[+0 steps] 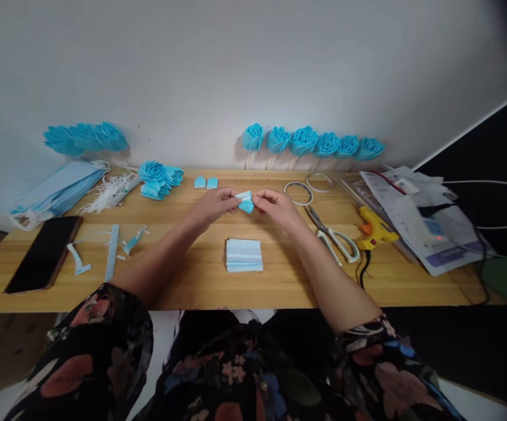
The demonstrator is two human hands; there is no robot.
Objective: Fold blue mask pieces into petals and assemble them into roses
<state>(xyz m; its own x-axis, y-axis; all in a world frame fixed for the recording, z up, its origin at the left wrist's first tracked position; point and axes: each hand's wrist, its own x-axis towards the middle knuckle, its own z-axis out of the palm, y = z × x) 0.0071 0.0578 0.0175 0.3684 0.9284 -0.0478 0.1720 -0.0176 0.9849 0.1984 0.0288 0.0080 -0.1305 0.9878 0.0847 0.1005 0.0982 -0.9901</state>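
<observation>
Between my two hands, a little above the wooden table, is a small folded piece of blue mask fabric (245,202) with a white strip across its top. My left hand (218,204) pinches its left edge between thumb and fingers. At its right edge my right hand (275,206) also pinches it. Nearer to me lies a stack of pale blue cut fabric squares (244,255). Behind my left hand sit two small folded blue petals (206,182), side by side.
Blue fabric roses (303,141) on stems lean along the wall, with more at left (85,138). To the right are tape rolls (297,193), scissors (333,234) and a yellow glue gun (376,228). At left lie face masks (62,188), a phone (44,254) and fabric scraps (111,252).
</observation>
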